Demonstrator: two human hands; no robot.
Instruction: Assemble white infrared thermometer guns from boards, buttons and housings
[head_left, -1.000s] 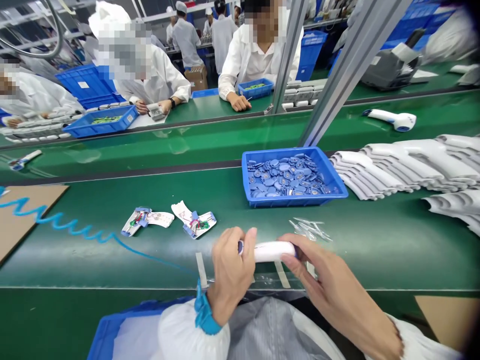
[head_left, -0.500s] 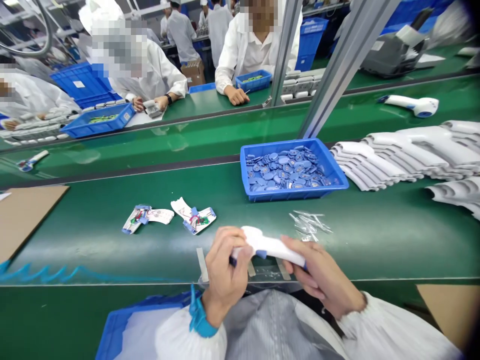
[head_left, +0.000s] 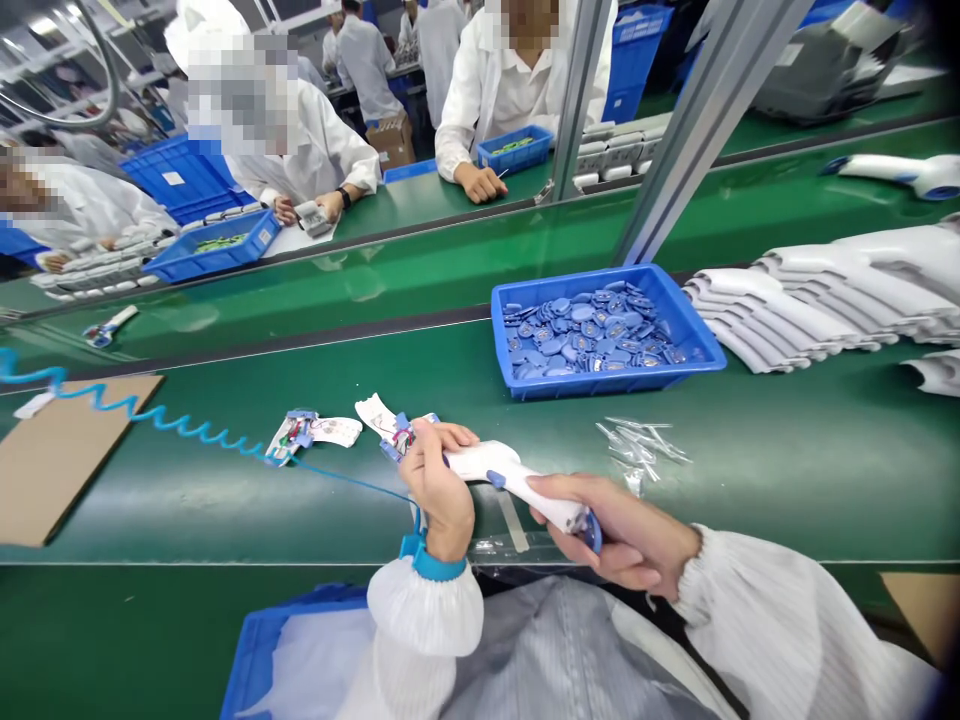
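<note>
Both my hands hold a white gun-shaped thermometer with blue trim above the near edge of the green bench. My left hand is closed round its head end, and a blue wrist strap with a coiled cord sits on that wrist. My right hand grips the handle end, fingers curled under it. Just left of my left hand lie two open half-shells with circuit boards and wires.
A blue tray of round blue parts stands behind my hands. Stacked white shells lie at the right, small clear bags near them, cardboard at the left. Other people in white coats work across the belt.
I have moved the thermometer left and forward, tilting its handle down to the right. My left hand now sits beside the nearer open half-shell, and the coiled cord stretches across the bench.
</note>
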